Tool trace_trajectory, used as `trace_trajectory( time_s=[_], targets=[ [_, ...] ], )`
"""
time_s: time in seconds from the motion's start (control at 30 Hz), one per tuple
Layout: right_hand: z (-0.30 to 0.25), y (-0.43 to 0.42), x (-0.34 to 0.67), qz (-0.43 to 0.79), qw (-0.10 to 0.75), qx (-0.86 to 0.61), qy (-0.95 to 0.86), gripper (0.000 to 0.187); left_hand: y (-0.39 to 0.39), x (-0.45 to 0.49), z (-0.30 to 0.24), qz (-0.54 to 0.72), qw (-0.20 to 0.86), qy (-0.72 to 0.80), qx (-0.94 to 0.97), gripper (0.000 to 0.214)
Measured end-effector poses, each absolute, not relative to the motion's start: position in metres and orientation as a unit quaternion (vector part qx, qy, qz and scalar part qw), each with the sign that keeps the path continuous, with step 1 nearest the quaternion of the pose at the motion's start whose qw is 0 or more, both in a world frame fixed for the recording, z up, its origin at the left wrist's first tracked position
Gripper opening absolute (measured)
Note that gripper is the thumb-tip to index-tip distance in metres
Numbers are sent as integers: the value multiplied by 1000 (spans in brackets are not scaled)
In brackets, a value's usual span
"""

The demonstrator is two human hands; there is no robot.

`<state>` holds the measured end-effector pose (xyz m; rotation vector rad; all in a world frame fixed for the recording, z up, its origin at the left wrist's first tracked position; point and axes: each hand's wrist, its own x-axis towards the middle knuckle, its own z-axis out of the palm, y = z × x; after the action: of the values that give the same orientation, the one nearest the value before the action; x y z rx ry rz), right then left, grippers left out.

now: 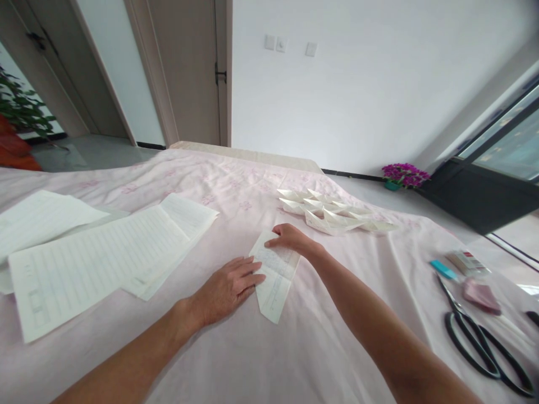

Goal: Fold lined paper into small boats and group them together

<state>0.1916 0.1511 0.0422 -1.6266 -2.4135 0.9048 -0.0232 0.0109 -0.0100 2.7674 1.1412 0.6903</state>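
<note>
A folded sheet of paper (275, 283) with faint handwriting and angled corners lies on the pink-white cloth (332, 348) in front of me. My left hand (225, 287) rests flat against its left edge, fingers stretched out and their tips on the paper. At the far end, my right hand (290, 238) has its thumb and fingers bent together on the sheet's upper part. Its other fingers are partly hidden. Just beyond the right hand stand several folded paper boats (332, 220), close together in rows.
Loose lined sheets (101, 264) overlap on the left. On the right lie black-handled scissors (474, 336), a blue block (443, 269), a small box (467, 262) and a pink piece of cloth (482, 295). Purple flowers (405, 174) stand on the floor beyond.
</note>
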Motion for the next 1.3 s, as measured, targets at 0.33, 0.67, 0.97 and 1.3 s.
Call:
trace_trajectory(
  time_s=[0.33, 0.67, 0.97, 1.3],
  targets=[
    [27, 123, 193, 190, 173, -465, -847, 13, 10, -17, -8, 204, -20, 444, 872, 38],
    [8, 91, 204, 64, 218, -345, -910, 53, 6, -12, -7, 210, -27, 472, 856, 39],
    [1, 89, 207, 68, 232, -315, -918, 51, 6, -12, -7, 199, -39, 475, 856, 41],
    [-6, 95, 211, 109, 257, -274, -920, 50, 5, -11, -5, 201, -38, 477, 855, 36]
  ],
)
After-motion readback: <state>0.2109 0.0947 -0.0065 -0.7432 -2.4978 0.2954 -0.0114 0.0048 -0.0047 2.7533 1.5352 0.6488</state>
